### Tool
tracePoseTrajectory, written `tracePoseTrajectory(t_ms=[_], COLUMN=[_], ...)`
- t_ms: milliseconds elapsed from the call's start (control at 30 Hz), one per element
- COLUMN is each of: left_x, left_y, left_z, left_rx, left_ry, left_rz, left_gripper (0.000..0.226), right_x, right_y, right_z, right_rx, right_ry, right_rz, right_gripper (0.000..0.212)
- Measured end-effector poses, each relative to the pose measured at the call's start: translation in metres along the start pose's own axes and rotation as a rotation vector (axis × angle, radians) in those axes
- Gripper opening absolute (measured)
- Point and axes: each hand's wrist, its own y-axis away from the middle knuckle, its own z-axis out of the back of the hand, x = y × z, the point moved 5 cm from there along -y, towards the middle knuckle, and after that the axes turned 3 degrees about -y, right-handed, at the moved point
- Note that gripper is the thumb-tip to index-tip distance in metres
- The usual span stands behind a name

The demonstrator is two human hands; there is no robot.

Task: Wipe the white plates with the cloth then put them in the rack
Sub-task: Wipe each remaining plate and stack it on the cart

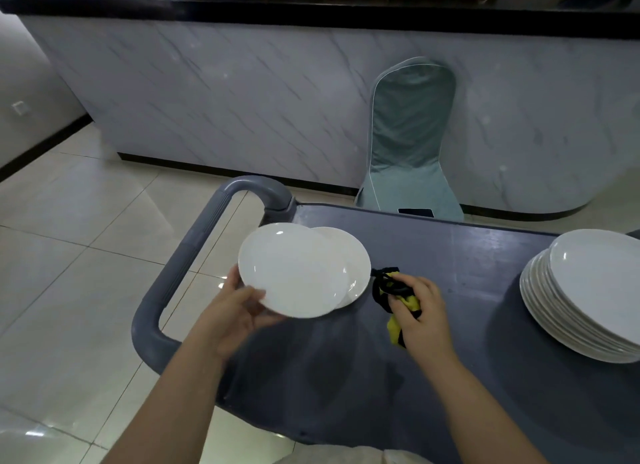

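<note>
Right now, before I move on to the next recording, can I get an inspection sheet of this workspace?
Surface: dark grey cart top, grey handle at its left end.
Job's things: a white plate is held over a second plate that lies on the cart. A stack of plates sits at the right. Yellow and black cloth in hand. No rack in view.
Clutter: dark flat rectangle at the far edge, cannot tell what.
Hands: left hand grips the held plate's near rim; right hand has its fingers curled round the cloth.
Cables: nothing seen.
Surroundings: tiled floor, marble-look counter, covered chair behind the cart.
</note>
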Motion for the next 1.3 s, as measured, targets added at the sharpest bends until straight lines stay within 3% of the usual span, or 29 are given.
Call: tracePoseTrajectory(t_ms=[133,233,367,533,700,833,933,1067,1200,1300], left_x=[0.050,0.065,0.053,0.037,0.041,0.038,0.021,0.011,0.030,0.040], left_y=[0.018,0.028,0.033,0.030,0.041,0.054,0.053,0.047,0.051,0.056], left_z=[-0.027,-0.064,-0.100,-0.116,-0.131,-0.158,-0.167,-0.160,-0.160,-0.169], left_rx=[0.097,0.181,0.322,0.341,0.407,0.511,0.524,0.503,0.480,0.521], left_ry=[0.072,0.087,0.033,-0.002,-0.125,-0.250,-0.237,-0.198,-0.207,-0.263], left_rz=[0.037,0.037,-0.035,-0.083,-0.074,-0.138,-0.205,-0.230,-0.172,-0.145], left_gripper=[0.073,0.074,0.074,0.077,0.075,0.082,0.083,0.082,0.083,0.082], right_x=[0.034,0.061,0.080,0.064,0.047,0.078,0.096,0.064,0.034,0.057], right_y=[-0.012,-0.014,0.003,0.011,-0.018,-0.045,-0.023,0.023,0.003,-0.031], right_z=[0.001,-0.024,-0.044,0.008,0.071,0.061,0.029,0.037,0.088,0.096], right_rx=[0.028,0.183,0.261,0.277,0.068,-0.182,-0.058,0.145,0.000,-0.173], right_ry=[-0.023,0.028,0.273,0.430,0.601,0.494,0.399,0.461,0.612,0.574], right_rz=[0.096,0.141,0.276,0.364,0.344,0.278,0.385,0.504,0.368,0.265], right_gripper=[0.045,0.038,0.041,0.042,0.047,0.041,0.041,0.042,0.047,0.042])
